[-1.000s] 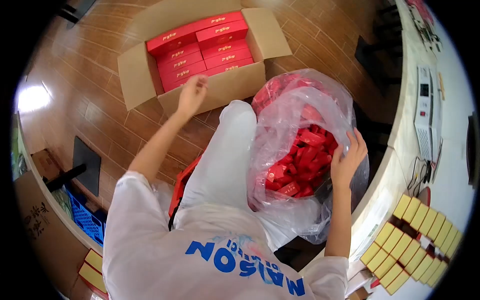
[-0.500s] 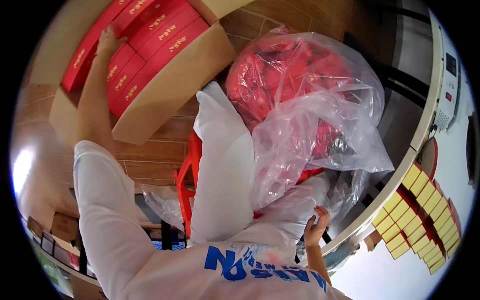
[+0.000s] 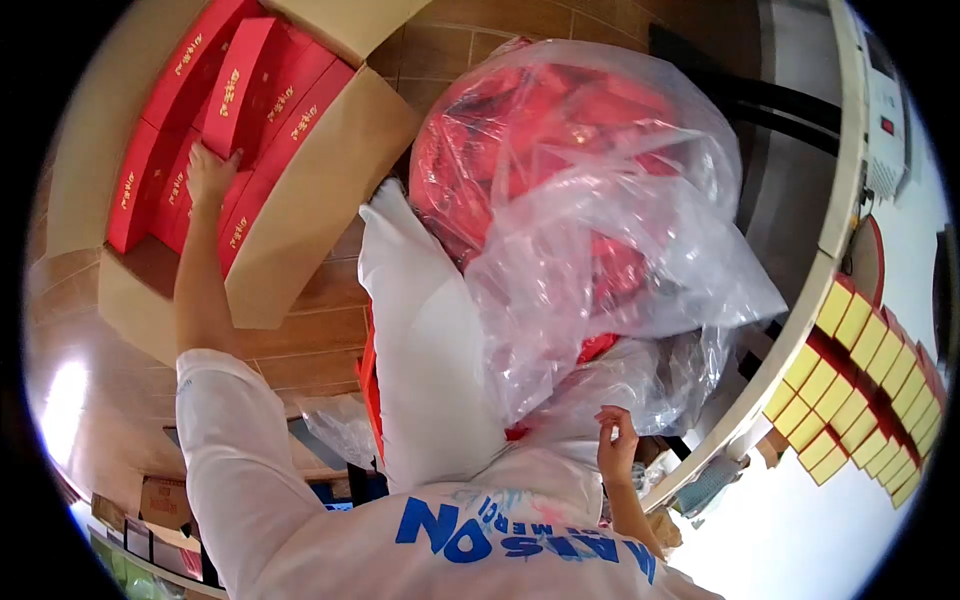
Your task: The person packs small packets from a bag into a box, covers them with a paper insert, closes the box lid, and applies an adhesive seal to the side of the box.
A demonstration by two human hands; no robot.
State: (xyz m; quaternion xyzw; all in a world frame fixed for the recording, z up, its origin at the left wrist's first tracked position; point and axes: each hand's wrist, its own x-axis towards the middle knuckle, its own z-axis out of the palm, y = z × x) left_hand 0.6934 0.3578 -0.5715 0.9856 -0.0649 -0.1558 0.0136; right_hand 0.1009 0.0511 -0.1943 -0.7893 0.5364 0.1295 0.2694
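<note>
My left hand (image 3: 210,178) reaches into a cardboard carton (image 3: 325,185) at the upper left and grips the near end of a red box (image 3: 240,90) with gold lettering. That box sits raised and tilted above the other red boxes (image 3: 295,105) packed in the carton. My right hand (image 3: 617,448) hangs beside my right thigh, near a clear plastic bag (image 3: 610,260). Its fingers are loosely bent and apart, with nothing in them. Through the bag, a pile of red packets (image 3: 560,120) shows.
On the white table (image 3: 840,200) at right stand rows of boxes with yellow sides (image 3: 850,400) and a machine with a red switch (image 3: 887,125). A red stool (image 3: 368,385) is partly visible by my left leg. Small cartons (image 3: 165,502) stand at lower left.
My left hand has shifted to the near end of a red box, which now stands raised above the others. The view has moved slightly. My right hand stays by my thigh.
</note>
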